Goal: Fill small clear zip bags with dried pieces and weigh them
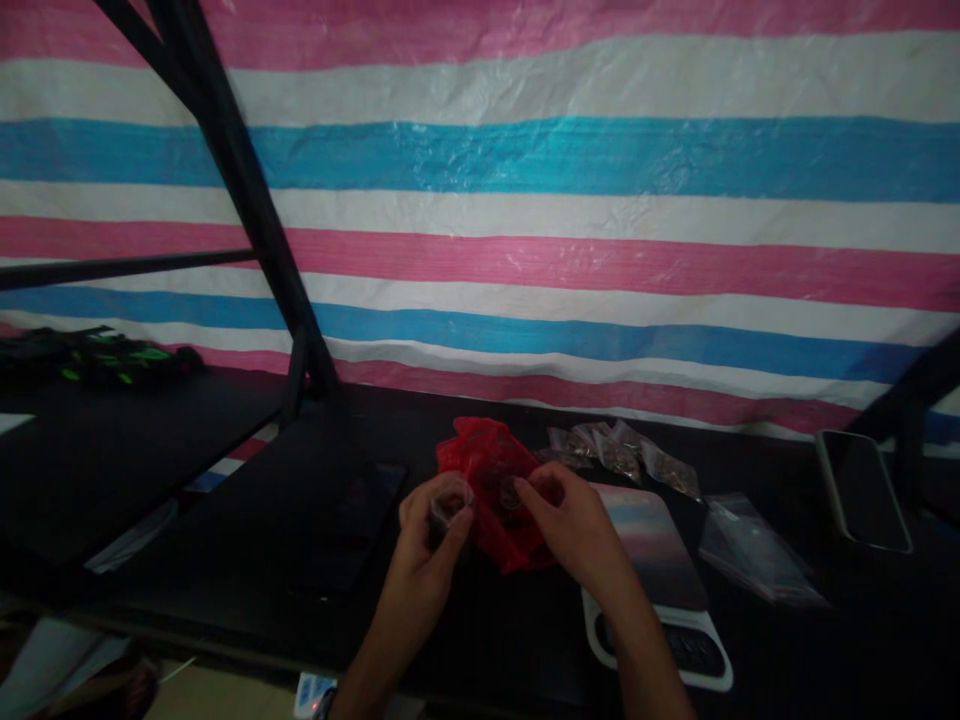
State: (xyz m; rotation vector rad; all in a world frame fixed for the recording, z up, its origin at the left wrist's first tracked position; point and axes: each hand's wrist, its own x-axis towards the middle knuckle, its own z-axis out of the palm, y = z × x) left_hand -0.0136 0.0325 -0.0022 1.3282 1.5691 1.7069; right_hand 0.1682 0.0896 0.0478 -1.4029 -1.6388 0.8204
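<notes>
My left hand (431, 525) is closed round a small clear plastic bag (451, 500), its mouth facing up and something brownish inside. Just right of it lies a crumpled red plastic bag (484, 450), open on the black table. Over the red bag's mouth, the thumb and fingers of my right hand (566, 515) come together beside small dark contents. What they pinch is too dim to make out. A kitchen scale (652, 545) with a silver plate and white body stands partly under my right forearm.
Several filled small bags (619, 455) lie behind the scale. Flat clear zip bags (754, 550) are to its right, with a phone (864, 492) beyond. A dark tablet-like slab (356, 520) lies left. A black metal frame (247, 190) rises before a striped sheet (570, 210).
</notes>
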